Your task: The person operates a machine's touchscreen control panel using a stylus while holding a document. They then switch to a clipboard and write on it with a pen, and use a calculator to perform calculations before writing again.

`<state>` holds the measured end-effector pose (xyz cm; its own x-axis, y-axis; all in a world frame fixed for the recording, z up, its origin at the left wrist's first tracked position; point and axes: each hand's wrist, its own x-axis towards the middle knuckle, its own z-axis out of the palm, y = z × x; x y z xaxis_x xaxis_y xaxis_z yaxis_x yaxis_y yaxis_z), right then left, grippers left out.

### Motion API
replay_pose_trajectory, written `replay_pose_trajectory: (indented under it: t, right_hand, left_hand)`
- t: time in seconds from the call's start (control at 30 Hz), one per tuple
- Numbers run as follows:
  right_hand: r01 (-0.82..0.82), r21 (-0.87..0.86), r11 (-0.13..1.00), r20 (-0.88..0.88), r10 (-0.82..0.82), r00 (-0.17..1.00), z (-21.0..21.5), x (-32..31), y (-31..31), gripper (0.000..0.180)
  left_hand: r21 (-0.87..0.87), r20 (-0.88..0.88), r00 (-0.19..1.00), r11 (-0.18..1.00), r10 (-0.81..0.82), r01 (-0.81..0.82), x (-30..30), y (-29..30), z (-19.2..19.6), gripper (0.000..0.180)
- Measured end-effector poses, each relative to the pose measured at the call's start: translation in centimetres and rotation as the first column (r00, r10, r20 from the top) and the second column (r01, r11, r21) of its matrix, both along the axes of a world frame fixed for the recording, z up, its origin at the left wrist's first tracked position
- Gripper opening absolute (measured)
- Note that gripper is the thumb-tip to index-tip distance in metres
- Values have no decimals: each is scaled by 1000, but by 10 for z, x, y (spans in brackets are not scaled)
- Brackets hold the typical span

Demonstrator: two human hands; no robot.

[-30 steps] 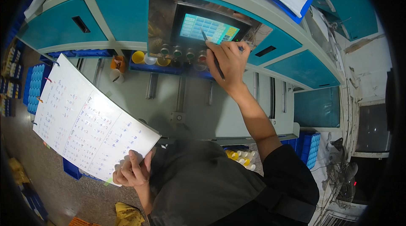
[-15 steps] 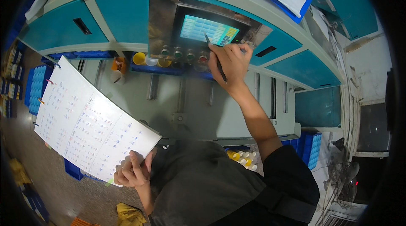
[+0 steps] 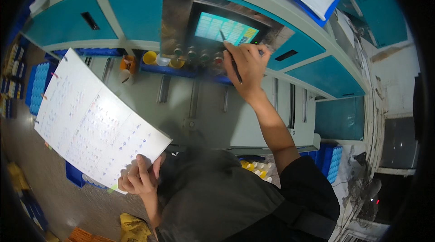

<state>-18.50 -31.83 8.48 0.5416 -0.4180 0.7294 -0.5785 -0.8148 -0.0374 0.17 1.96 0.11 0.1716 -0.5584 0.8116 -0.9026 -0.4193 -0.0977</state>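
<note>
In my left hand (image 3: 139,176), closed on its lower right corner, is a notebook (image 3: 97,124) of white sheets with handwritten columns and ring clips along its left edge. My right hand (image 3: 247,67) grips a slim dark pen (image 3: 235,66), whose tip points at the lit touch screen (image 3: 224,29). Whether the tip touches the glass I cannot tell. The screen shows a grid of pale blue and yellow fields, set in a metal panel. Below it sits a row of round push buttons (image 3: 191,54), with my right hand next to the rightmost ones.
Teal cabinet doors (image 3: 63,24) flank the panel. Under it, a blue tray (image 3: 147,68) holds yellow and white cups (image 3: 150,57). A blue clipboard (image 3: 337,8) with papers lies on the top ledge. Blue egg-crate trays (image 3: 40,83) stand at the left, and a yellow bag (image 3: 134,228) on the floor.
The view has shifted slightly. The notebook's upper edge sits a little lower in the picture. Both hands keep their grips, and the pen tip stays over the screen.
</note>
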Motion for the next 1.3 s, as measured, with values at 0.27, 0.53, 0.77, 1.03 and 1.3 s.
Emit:
replay_pose_trajectory:
  t: [0.27,0.53,0.77,1.03,1.3]
  right_hand:
    - [-29,-58,998,-10,28,1000,-8,-6,5,25]
    - [36,-62,997,3,-36,999,-19,-16,5,29]
    - [65,-62,996,9,-65,998,-19,-23,11,32]
    - [62,-48,997,43,-60,997,-17,-24,6,38]
    - [31,-24,999,42,-30,999,-15,-14,1,34]
  left_hand:
    - [40,-13,999,998,40,-39,-2,-1,-1,63]
    - [41,-8,998,997,68,-68,-4,-4,5,67]
    - [36,-20,999,999,41,-40,-2,-1,-1,65]
    - [-15,-23,1000,1000,-14,14,1,-2,-2,57]
    - [16,-7,1000,1000,10,-10,3,4,-5,61]
